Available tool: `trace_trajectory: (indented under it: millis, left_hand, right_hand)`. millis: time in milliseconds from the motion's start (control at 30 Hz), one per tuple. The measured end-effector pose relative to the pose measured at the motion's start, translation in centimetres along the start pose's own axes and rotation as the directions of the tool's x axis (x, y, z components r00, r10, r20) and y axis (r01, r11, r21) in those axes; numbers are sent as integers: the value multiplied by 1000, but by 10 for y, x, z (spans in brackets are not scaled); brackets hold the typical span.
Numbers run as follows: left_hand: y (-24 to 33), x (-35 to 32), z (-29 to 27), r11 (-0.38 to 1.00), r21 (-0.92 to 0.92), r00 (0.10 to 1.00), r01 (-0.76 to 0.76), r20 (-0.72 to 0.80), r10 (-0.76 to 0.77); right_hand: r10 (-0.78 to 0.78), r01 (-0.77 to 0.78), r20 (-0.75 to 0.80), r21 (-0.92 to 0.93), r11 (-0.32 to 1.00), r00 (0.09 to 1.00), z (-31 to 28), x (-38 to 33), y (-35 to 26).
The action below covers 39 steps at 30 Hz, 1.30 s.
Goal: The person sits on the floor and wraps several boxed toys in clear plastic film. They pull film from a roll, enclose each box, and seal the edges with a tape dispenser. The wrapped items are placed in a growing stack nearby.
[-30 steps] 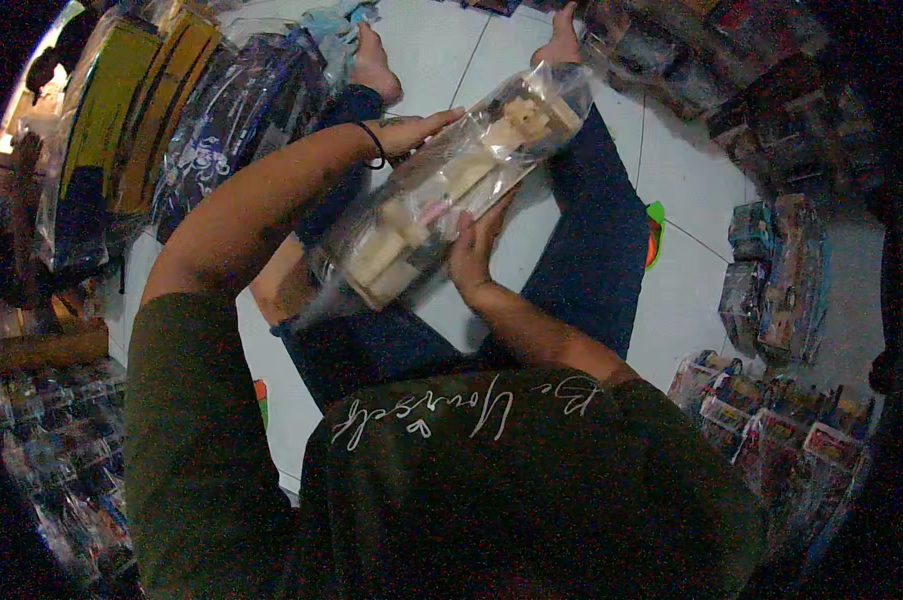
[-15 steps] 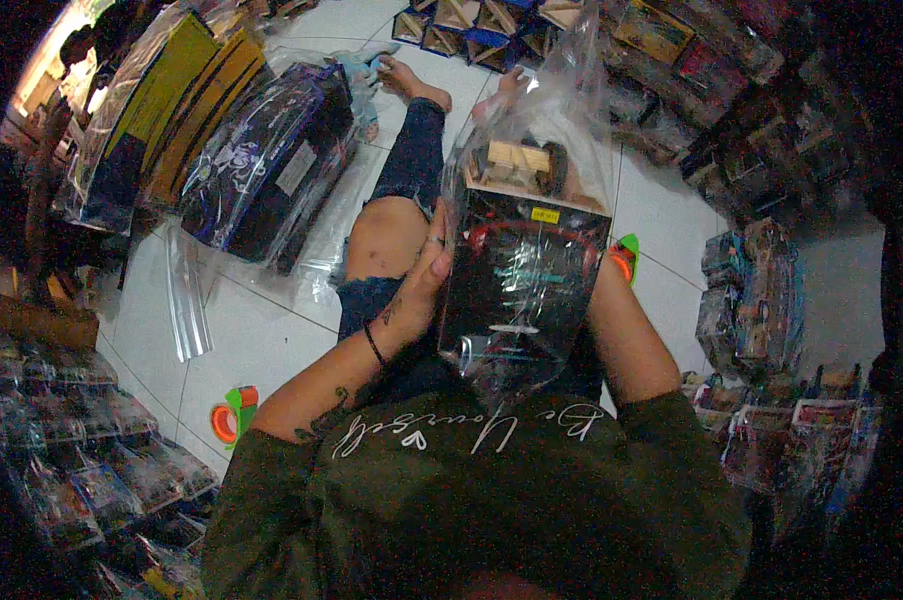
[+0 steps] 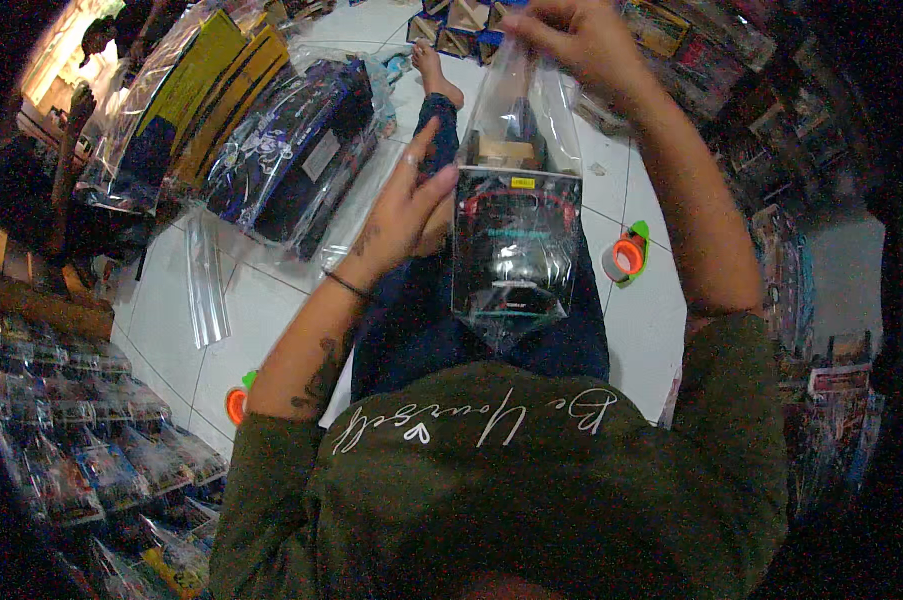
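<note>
A black box (image 3: 516, 250) with red and teal print and a small yellow label sits inside a clear plastic bag (image 3: 556, 115) above my lap. Light wooden pieces (image 3: 501, 152) show through the film at the box's far end. My right hand (image 3: 571, 38) pinches the gathered far end of the bag, its fingers closed on the plastic. Beside the box's far left corner is my left hand (image 3: 408, 205), fingers stretched out and thumb apart; the thumb tip is close to the bag's edge, and I cannot tell whether it touches.
Tape dispensers in green and orange lie on the tiled floor, one right (image 3: 626, 255), one left (image 3: 237, 402). Large plastic-wrapped packs (image 3: 291, 160) stand at the far left, with a clear plastic strip (image 3: 207, 285) nearby. Stacked wrapped goods (image 3: 101, 450) line the left side.
My right hand has moved from the box's right side up to the bag's far end and grips it. My left hand has come off the box's side and shifted farther forward.
</note>
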<state>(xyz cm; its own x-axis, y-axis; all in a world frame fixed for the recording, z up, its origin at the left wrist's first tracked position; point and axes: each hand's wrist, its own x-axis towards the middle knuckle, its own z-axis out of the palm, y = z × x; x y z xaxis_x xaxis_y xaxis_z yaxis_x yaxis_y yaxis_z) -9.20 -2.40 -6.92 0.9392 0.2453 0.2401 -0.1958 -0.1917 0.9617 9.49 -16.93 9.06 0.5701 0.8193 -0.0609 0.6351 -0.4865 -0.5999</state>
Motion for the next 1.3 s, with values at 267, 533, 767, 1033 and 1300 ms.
trace_trajectory:
  millis: [267, 533, 767, 1033, 1300]
  left_hand:
    - [55, 73, 5, 794, 529, 952, -301, 126, 277]
    - [67, -3, 16, 630, 425, 710, -649, 43, 703]
    - [24, -71, 64, 86, 838, 785, -539, 463, 412]
    - [-8, -57, 66, 482, 570, 653, -666, 132, 745]
    - [42, -40, 16, 665, 403, 762, -629, 148, 631]
  right_hand:
    - [-159, 156, 9, 149, 976, 987, 64, -44, 60]
    - [-186, 208, -99, 319, 925, 978, 87, -24, 62]
    - [-393, 407, -230, 16, 913, 890, 85, -35, 32]
    - [-550, 409, -368, -396, 822, 750, 137, -108, 31]
    - [-496, 481, -370, -140, 866, 785, 96, -96, 52]
